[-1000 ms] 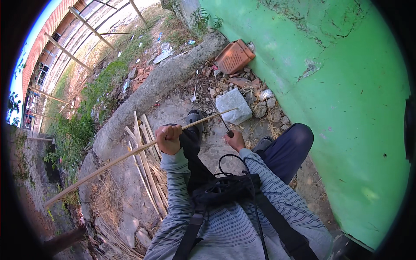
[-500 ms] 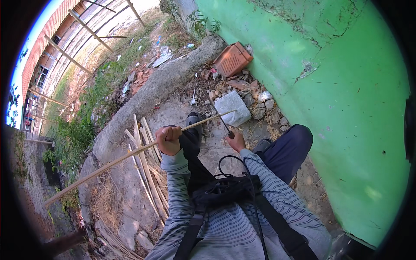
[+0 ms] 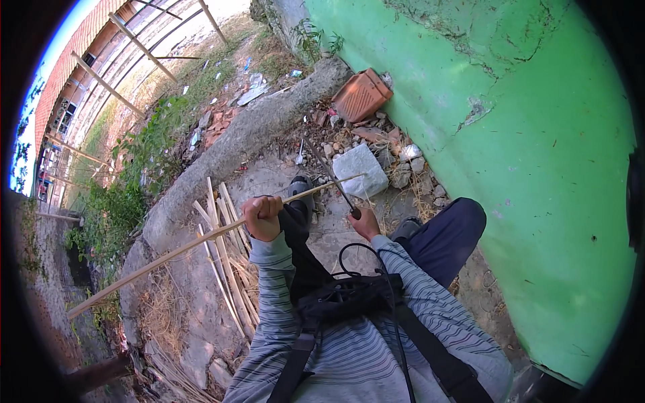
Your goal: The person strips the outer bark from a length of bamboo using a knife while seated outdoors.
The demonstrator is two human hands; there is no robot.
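My left hand [image 3: 263,218] is closed in a fist around a long pale bamboo stick [image 3: 161,260]. The stick slants from the lower left up to the right, and its thin far end lies over a whitish stone block [image 3: 361,168]. In my right hand [image 3: 366,224] is the dark handle of a long, narrow-bladed knife [image 3: 334,178]. Its blade points up and to the left and crosses the stick near the block's left side; whether blade and stick touch, I cannot tell.
Split bamboo strips [image 3: 228,269] lie on the ground beside my left arm. A green wall [image 3: 537,168] rises on the right. An orange clay tile [image 3: 363,95] leans by rubble [image 3: 401,173] past the block. A low concrete ledge [image 3: 235,138] curves along the left, with plants [image 3: 111,215] beyond.
The knife has tilted further left, its tip swinging left and slightly away from me. My right hand has shifted slightly left and nearer. My left hand and the stick stay nearly still.
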